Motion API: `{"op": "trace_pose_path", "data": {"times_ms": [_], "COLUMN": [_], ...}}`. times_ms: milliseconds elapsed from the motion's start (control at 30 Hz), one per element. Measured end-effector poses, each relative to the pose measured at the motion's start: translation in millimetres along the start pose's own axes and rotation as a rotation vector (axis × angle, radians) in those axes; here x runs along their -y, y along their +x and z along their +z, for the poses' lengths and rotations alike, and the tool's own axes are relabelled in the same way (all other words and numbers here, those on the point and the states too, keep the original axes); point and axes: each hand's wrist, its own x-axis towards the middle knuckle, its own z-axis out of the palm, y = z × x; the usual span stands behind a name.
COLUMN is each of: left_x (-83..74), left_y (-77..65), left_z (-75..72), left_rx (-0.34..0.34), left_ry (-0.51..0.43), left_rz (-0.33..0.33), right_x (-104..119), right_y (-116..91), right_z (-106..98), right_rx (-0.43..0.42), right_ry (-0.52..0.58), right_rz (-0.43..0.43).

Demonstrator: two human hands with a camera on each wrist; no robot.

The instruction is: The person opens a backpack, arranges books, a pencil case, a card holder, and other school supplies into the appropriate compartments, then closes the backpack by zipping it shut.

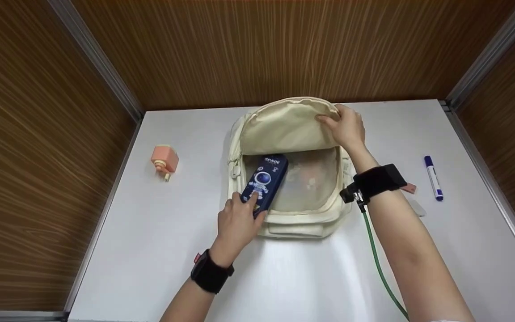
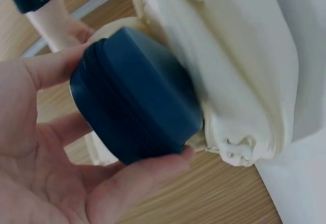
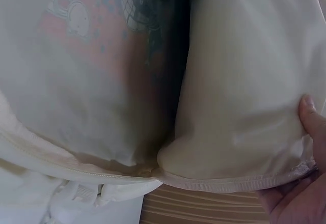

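Observation:
A cream backpack (image 1: pixel 300 218) lies on the white table with its zipped front flap (image 1: pixel 284 129) lifted. My right hand (image 1: pixel 349 127) pinches the flap's upper right edge, thumb on the lining in the right wrist view. A dark blue pencil case (image 1: pixel 264 181), printed with an astronaut and "SPACE", slants at the left of the bag's opening. My left hand (image 1: pixel 239 223) grips its near end; in the left wrist view, fingers and thumb wrap round the zipped end of the pencil case (image 2: pixel 137 96). A pinkish printed item (image 3: pixel 102 35) shows dimly inside the bag; its kind is unclear.
A pink box-shaped pencil sharpener with a crank (image 1: pixel 165 159) stands at the left of the table. To the right lies a blue-and-white marker (image 1: pixel 433 178). Near my right forearm are a small reddish piece (image 1: pixel 409 188) and a translucent piece (image 1: pixel 417 208), partly hidden. A green cable (image 1: pixel 376 259) trails from the right wrist.

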Motion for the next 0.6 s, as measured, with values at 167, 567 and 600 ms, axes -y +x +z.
{"op": "trace_pose_path", "data": {"times_ms": [167,567,600], "left_x": [-6.9,-19.5,-19.6], "left_y": [11.1,53.4,54.2], "left_z": [9.2,21.6,25.1], "left_rx": [0.028,0.129,0.125], "left_ry": [0.048,0.132,0.128], "left_rz": [-0.010,-0.024,-0.026], "right_x": [3,1,1], "right_y": [0,1,1], "right_z": [-6,-13,-12], "right_rx": [-0.018,-0.030,-0.030], "right_ry": [0.027,0.080,0.081], "right_rz": [-0.040,-0.057,-0.058]}}
